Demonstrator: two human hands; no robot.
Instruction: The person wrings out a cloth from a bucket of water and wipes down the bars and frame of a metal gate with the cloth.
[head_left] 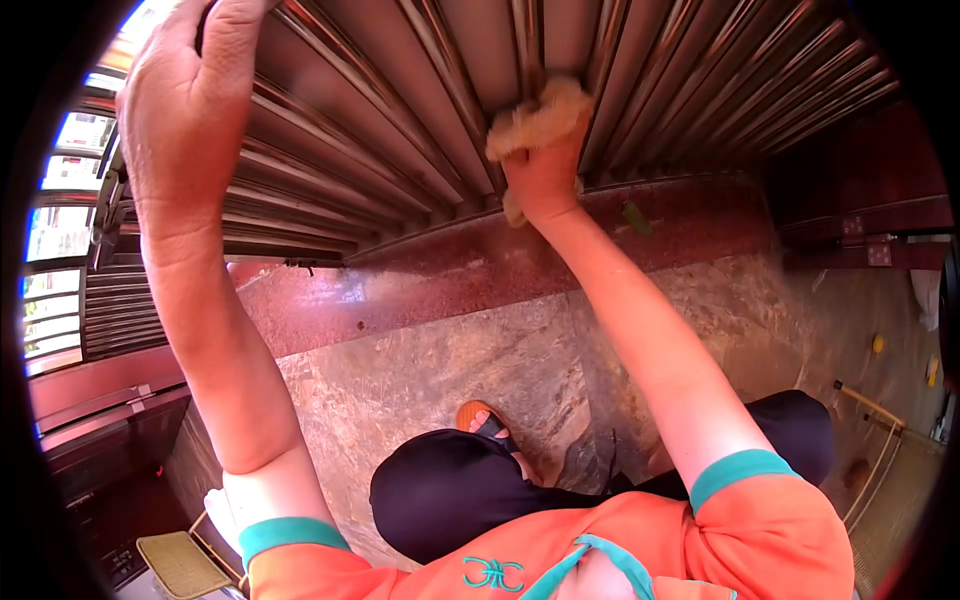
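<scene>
My right hand (545,180) is closed around a yellowish, shaggy cloth (545,117), pressed against the shiny vertical bars of a metal gate (430,60). Part of the cloth also shows below the hand, beside the wrist. The hand and cloth are slightly blurred. My left hand (190,100) is raised at the upper left, close to the gate's left side. Its fingertips run out of the frame at the top, so what they touch is hidden. A dark gap shows between its thumb and the rest of the hand.
A dark red sill (480,245) runs below the bars, with a green leaf (636,218) on it. Stone-look flooring (430,360) lies under my sandalled foot (488,422). A woven chair (185,562) stands at lower left, and a cane-like frame (870,405) at right.
</scene>
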